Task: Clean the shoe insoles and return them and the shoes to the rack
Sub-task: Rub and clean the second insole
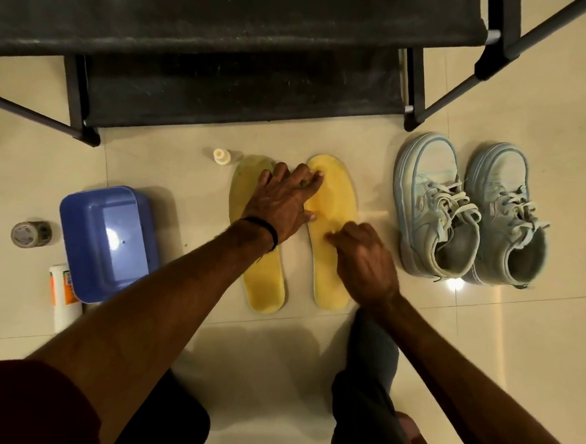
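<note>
Pressing yellow insoles (332,224) beside blue tub (108,241).

Two insoles (331,244), two shoes (470,212), one basin (77,243), two bottles (61,293), one tape roll (31,234)

**Hidden, Cropped and Blurred**

Covering the toe of the left insole (262,281) with the left hand (279,203). Blurring at the right hand (364,260), leaving any held object unreadable. Hiding part of the white bottle (61,290) behind the blue tub (108,241). Running off the top edge: the black rack (228,29). Staying illegible: the bottle's label.
</note>
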